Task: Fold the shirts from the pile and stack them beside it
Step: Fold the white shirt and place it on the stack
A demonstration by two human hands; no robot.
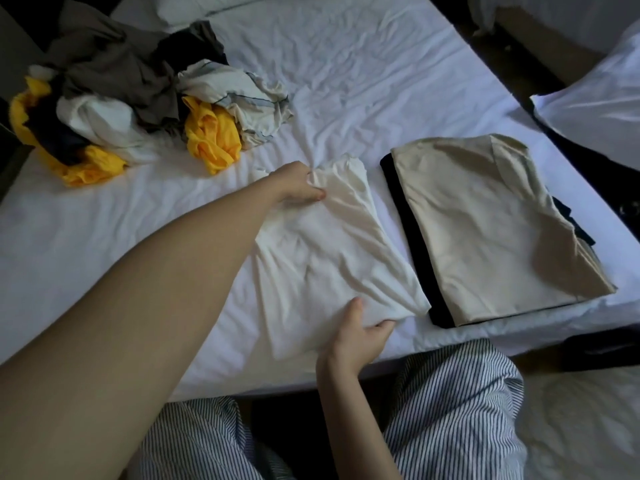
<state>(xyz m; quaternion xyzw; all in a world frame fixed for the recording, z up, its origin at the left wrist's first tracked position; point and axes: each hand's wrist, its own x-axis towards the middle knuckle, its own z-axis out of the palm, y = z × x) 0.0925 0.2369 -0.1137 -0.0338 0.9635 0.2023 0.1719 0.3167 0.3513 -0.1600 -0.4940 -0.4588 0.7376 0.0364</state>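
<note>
My left hand [299, 183] reaches out to the far end of the white shirt [322, 258] and pinches a bunch of its cloth, fingers curled round the gathered folds. My right hand [356, 337] grips the shirt's near edge, thumb on top and fingers curled against the hem. The shirt lies between the two as a long, narrow, partly folded strip on the white bed sheet [346, 64], running from about six o'clock toward twelve, wrinkled along its length.

At three o'clock from it, just beside but not touching, sits the stack: a folded beige shirt [485, 230] lying on a folded black garment [410, 237] whose edge shows along the left and near sides. At ten o'clock, well apart, the unfolded pile [121, 98] is heaped up, a tangle of yellow, grey-brown, white and dark pieces. My striped trousers [450, 410] show at six o'clock, against the bed's near edge. A white pillow [588, 123] lies at two o'clock, beyond the bed.
</note>
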